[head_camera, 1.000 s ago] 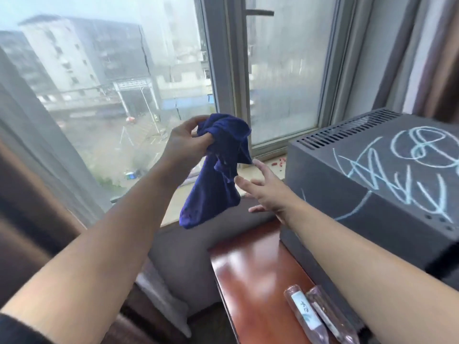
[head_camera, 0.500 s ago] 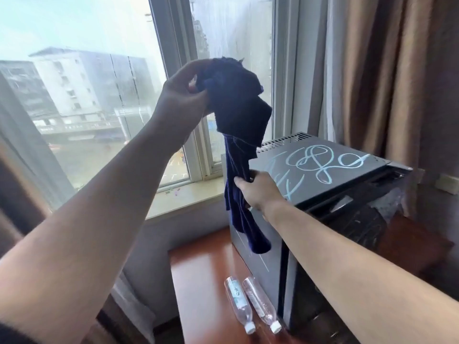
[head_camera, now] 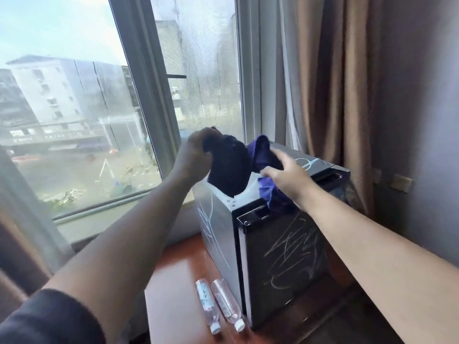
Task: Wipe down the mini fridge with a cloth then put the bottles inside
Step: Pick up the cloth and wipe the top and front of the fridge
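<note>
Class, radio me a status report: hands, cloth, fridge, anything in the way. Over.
Left hand grips cloth, right hand flat on it, atop mini fridge. Door shut, scribbles showing. Two bottles lie on table beside it. Nothing blocking.

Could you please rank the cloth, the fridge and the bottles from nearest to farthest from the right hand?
1. Cloth, touching the right hand.
2. Fridge, directly below the hand.
3. Bottles, lying on the table at the fridge's foot, lower left.

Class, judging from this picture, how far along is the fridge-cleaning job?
Done: nothing yet; scribbles mark the mini fridge side and door. In hand: left hand grips the cloth, right hand presses it onto the top. Left: wiping, then loading both bottles, lying on the table.
</note>
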Demonstrator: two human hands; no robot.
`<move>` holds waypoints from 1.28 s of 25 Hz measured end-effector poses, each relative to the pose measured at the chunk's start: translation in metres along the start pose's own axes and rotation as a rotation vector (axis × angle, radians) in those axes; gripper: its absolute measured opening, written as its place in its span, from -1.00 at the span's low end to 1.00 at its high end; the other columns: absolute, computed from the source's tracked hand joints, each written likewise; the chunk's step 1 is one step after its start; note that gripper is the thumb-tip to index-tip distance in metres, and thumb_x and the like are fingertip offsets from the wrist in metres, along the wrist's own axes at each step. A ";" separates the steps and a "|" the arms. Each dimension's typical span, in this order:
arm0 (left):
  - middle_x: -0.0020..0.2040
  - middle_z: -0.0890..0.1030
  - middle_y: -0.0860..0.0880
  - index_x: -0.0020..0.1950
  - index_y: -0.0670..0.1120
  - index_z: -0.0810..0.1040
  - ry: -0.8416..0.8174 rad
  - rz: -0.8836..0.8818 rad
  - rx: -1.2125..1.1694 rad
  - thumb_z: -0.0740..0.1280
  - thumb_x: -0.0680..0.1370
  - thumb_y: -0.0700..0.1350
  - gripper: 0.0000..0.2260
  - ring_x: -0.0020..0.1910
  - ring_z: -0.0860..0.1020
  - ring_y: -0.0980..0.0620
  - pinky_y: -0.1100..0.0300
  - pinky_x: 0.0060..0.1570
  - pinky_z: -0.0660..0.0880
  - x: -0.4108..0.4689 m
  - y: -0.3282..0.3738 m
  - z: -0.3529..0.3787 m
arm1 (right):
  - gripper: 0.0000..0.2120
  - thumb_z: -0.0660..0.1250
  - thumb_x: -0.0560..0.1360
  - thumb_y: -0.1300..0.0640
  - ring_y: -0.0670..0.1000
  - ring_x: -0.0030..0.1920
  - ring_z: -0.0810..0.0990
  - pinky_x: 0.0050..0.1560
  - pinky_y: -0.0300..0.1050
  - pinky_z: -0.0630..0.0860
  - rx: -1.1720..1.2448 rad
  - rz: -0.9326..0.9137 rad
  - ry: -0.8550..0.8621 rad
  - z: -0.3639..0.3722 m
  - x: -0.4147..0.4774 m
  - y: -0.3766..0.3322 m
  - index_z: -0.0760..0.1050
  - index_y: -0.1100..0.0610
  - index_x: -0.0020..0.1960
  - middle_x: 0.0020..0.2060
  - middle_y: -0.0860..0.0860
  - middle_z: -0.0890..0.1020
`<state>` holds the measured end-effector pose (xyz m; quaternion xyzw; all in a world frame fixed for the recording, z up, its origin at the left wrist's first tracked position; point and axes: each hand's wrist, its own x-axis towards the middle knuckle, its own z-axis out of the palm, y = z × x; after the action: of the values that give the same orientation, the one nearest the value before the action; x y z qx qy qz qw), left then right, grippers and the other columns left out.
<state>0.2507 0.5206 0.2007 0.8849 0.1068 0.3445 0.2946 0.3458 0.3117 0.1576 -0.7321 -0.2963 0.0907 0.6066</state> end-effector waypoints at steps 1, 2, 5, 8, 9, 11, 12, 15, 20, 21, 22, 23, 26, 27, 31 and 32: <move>0.13 0.65 0.01 0.24 0.08 0.61 -0.160 -0.020 0.110 0.18 0.41 -0.42 -0.44 0.11 0.60 -0.04 0.11 0.12 0.55 -0.005 -0.005 0.012 | -0.68 0.39 0.51 0.12 0.09 0.25 0.64 0.33 0.10 0.56 -0.192 0.033 -0.066 0.000 -0.001 0.007 0.59 -0.23 0.17 0.32 0.02 0.64; 0.18 0.62 -0.02 0.33 0.07 0.57 -0.357 -0.054 0.182 0.17 0.45 -0.40 -0.43 0.12 0.57 -0.05 0.11 0.14 0.53 -0.010 -0.010 0.024 | -0.71 0.39 0.54 0.04 0.10 0.36 0.56 0.42 0.09 0.47 -0.385 0.041 -0.088 0.001 0.002 0.016 0.62 -0.19 0.23 0.43 0.01 0.54; 0.28 0.55 -0.11 0.48 0.04 0.42 -0.649 -0.268 0.015 0.16 0.51 -0.21 -0.47 0.16 0.54 -0.08 -0.04 0.23 0.54 -0.010 -0.024 0.040 | -0.72 0.36 0.54 -0.20 0.15 0.43 0.37 0.44 0.06 0.32 -0.730 -0.018 0.064 0.002 0.011 0.033 0.65 -0.15 0.19 0.32 0.00 0.46; 0.46 0.38 -0.10 0.59 0.12 0.22 -0.684 -0.313 -0.114 0.25 0.52 0.08 -0.37 0.34 0.45 -0.10 -0.01 0.29 0.48 -0.005 -0.035 0.053 | -0.54 0.30 0.55 -0.29 0.19 0.56 0.18 0.50 0.19 0.23 -0.819 -0.046 0.055 -0.001 0.025 0.046 0.46 -0.24 0.42 0.51 0.06 0.28; 0.52 0.29 -0.08 0.61 0.17 0.14 -0.693 -0.253 0.053 0.27 0.53 0.19 -0.33 0.43 0.37 -0.13 -0.05 0.40 0.39 -0.004 -0.038 0.062 | -0.51 0.26 0.58 -0.28 0.18 0.63 0.06 0.56 0.25 0.13 -0.833 -0.037 -0.020 -0.001 0.030 0.050 0.37 -0.28 0.49 0.62 0.06 0.15; 0.58 0.19 -0.06 0.64 0.20 0.06 -0.626 -0.101 0.392 0.27 0.57 0.26 -0.30 0.52 0.22 -0.18 -0.06 0.53 0.19 -0.014 -0.040 0.081 | -0.52 0.18 0.64 -0.24 0.13 0.68 -0.07 0.62 0.28 -0.05 -0.833 -0.021 -0.141 0.000 0.038 0.059 0.28 -0.30 0.55 0.69 0.00 0.00; 0.60 0.18 -0.06 0.64 0.19 0.05 -0.582 -0.071 0.467 0.25 0.60 0.24 -0.33 0.54 0.18 -0.19 -0.05 0.55 0.13 -0.018 -0.038 0.090 | -0.54 0.15 0.67 -0.21 0.11 0.68 -0.08 0.63 0.27 -0.10 -0.827 -0.023 -0.167 0.000 0.043 0.063 0.28 -0.30 0.55 0.69 0.00 -0.01; 0.61 0.18 -0.05 0.64 0.20 0.09 -0.506 -0.110 0.508 0.21 0.64 0.18 -0.41 0.54 0.16 -0.19 -0.03 0.53 0.11 -0.017 -0.024 0.105 | -0.57 0.11 0.70 -0.16 0.10 0.69 -0.07 0.65 0.21 -0.12 -0.818 -0.070 -0.205 -0.012 0.061 0.072 0.30 -0.25 0.57 0.69 0.02 0.02; 0.60 0.19 -0.07 0.64 0.20 0.06 -0.491 -0.224 0.565 0.19 0.65 0.19 -0.41 0.55 0.16 -0.20 -0.07 0.54 0.14 -0.013 0.011 0.150 | -0.55 0.06 0.72 -0.12 0.11 0.69 -0.09 0.66 0.13 -0.03 -0.813 -0.133 -0.293 -0.056 0.080 0.094 0.26 -0.18 0.60 0.69 0.05 0.01; 0.59 0.19 -0.08 0.64 0.19 0.06 -0.485 -0.228 0.565 0.19 0.65 0.19 -0.41 0.54 0.16 -0.20 -0.08 0.53 0.15 -0.013 0.021 0.161 | -0.55 0.07 0.72 -0.12 0.11 0.69 -0.09 0.66 0.13 -0.01 -0.801 -0.139 -0.286 -0.071 0.083 0.100 0.27 -0.16 0.61 0.69 0.05 0.01; 0.58 0.20 -0.08 0.65 0.17 0.07 -0.468 -0.234 0.560 0.19 0.65 0.19 -0.41 0.53 0.18 -0.21 -0.07 0.53 0.16 -0.011 0.031 0.172 | -0.53 0.10 0.71 -0.13 0.11 0.69 -0.08 0.65 0.12 0.02 -0.789 -0.137 -0.264 -0.087 0.085 0.106 0.27 -0.14 0.61 0.69 0.06 0.01; 0.57 0.22 -0.09 0.64 0.17 0.08 -0.448 -0.238 0.563 0.20 0.65 0.18 -0.41 0.51 0.20 -0.21 -0.07 0.52 0.17 -0.009 0.039 0.182 | -0.52 0.15 0.70 -0.14 0.13 0.69 -0.04 0.64 0.12 0.08 -0.788 -0.135 -0.212 -0.102 0.086 0.111 0.28 -0.11 0.60 0.69 0.08 0.03; 0.54 0.29 -0.07 0.62 0.15 0.18 -0.351 -0.241 0.529 0.28 0.62 0.10 -0.41 0.48 0.26 -0.19 -0.02 0.49 0.22 -0.010 0.069 0.213 | -0.53 0.37 0.58 -0.13 0.25 0.53 0.30 0.47 0.11 0.37 -0.694 -0.166 0.005 -0.140 0.087 0.123 0.44 -0.02 0.45 0.47 0.18 0.35; 0.53 0.32 -0.06 0.61 0.12 0.21 -0.318 -0.248 0.445 0.33 0.59 0.05 -0.39 0.47 0.29 -0.15 0.03 0.49 0.22 -0.008 0.079 0.221 | -0.54 0.39 0.56 -0.13 0.25 0.46 0.37 0.43 0.09 0.41 -0.618 -0.162 0.004 -0.147 0.086 0.123 0.48 -0.02 0.41 0.37 0.17 0.40; 0.48 0.40 0.02 0.58 0.06 0.24 -0.210 -0.329 -0.061 0.39 0.52 -0.08 -0.35 0.39 0.40 0.16 0.19 0.44 0.31 -0.006 0.099 0.214 | -0.38 0.22 0.54 -0.38 0.25 0.62 0.13 0.61 0.16 0.15 -0.520 -0.143 -0.245 -0.143 0.078 0.113 0.28 -0.27 0.56 0.59 0.23 0.22; 0.49 0.40 0.05 0.58 0.08 0.25 -0.224 -0.303 -0.005 0.37 0.51 -0.06 -0.36 0.40 0.39 0.19 0.19 0.44 0.30 -0.009 0.096 0.204 | -0.34 0.19 0.51 -0.44 0.25 0.65 0.03 0.63 0.20 0.08 -0.558 -0.171 -0.301 -0.138 0.078 0.110 0.19 -0.34 0.57 0.63 0.21 0.12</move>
<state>0.3801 0.3486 0.1332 0.8908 0.2045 0.1957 0.3555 0.5122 0.2287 0.1061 -0.8211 -0.4563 0.0620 0.3374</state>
